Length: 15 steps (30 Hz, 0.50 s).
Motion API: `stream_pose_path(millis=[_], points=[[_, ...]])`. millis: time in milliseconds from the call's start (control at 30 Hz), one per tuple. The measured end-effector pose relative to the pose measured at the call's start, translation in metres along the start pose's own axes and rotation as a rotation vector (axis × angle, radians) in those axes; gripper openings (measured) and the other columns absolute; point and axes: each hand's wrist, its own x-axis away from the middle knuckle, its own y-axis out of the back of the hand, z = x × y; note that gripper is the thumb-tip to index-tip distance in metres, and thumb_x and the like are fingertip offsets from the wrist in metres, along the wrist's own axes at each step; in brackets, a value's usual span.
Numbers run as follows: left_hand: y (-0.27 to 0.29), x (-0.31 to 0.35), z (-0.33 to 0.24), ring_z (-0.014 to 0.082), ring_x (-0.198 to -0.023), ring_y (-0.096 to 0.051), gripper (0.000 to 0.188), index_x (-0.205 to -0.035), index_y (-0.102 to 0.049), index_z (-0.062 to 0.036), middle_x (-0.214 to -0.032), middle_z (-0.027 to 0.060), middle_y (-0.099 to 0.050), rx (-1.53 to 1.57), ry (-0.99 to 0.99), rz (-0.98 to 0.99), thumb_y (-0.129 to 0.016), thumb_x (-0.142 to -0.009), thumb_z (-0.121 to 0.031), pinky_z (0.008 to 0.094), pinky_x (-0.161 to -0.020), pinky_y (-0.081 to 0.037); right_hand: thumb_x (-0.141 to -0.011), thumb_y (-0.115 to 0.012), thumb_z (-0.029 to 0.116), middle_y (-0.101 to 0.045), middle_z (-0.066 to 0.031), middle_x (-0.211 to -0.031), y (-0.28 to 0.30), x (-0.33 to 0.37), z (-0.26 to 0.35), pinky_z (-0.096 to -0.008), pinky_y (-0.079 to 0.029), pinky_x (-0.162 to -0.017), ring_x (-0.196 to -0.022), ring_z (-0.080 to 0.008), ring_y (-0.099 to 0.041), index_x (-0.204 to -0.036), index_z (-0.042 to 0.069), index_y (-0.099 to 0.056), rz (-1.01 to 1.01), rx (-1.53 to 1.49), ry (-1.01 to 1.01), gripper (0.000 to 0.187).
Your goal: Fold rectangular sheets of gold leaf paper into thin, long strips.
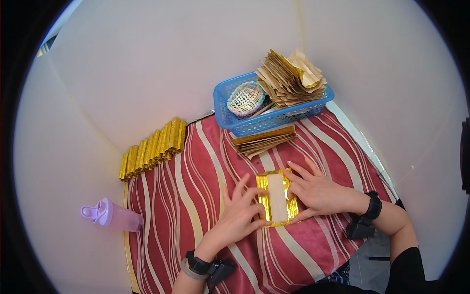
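Observation:
A rectangular sheet of gold foil paper (278, 198) lies on the striped cloth, with shiny gold along its edges and a pale strip down its middle. My left hand (239, 210) rests at the sheet's left edge, fingers apart, thumb near the lower left corner. At the right edge my right hand (318, 193) is spread, its thumb by the lower right corner and its fingers over the gold border. Both hands touch the sheet without closing round it. Just beyond it lies a small stack of gold-and-brown paper sheets (264, 139).
A blue plastic basket (274, 117) at the back holds a thick paper stack (289, 81) and a small woven basket (246, 98). Rolled gold paper tubes (154, 147) are piled at the back left. A purple bottle (115, 215) lies at the left edge. Pale walls surround the striped cloth (196, 196).

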Motion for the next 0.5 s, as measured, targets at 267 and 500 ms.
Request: stream_pose_path(millis=[267,500], points=[[-0.023,-0.004,-0.003,0.0248,-0.088,-0.059,0.020,-0.088,-0.067,-0.0091,-0.095,0.0031,-0.061,-0.118,-0.270,-0.318,-0.073,-0.069,-0.012,0.0360,-0.072,-0.045,-0.071,-0.067,0.066,-0.050,-0.0307,-0.126,-0.008,-0.004,0.006,-0.0537,-0.025,-0.111,-0.124,-0.0447,-0.043,-0.108,-0.008,-0.051,-0.223,0.218,-0.189,0.084],[-0.021,0.000,-0.015,0.0223,-0.097,-0.055,0.026,-0.096,-0.071,-0.0128,-0.100,0.0021,-0.060,-0.511,-0.227,-0.344,-0.068,-0.070,-0.015,0.0364,-0.079,-0.041,-0.079,-0.066,0.057,-0.059,-0.0186,-0.109,-0.005,-0.003,-0.007,-0.0418,-0.040,-0.096,-0.111,-0.0326,-0.053,-0.108,-0.004,-0.057,-0.301,0.196,-0.169,0.068]])
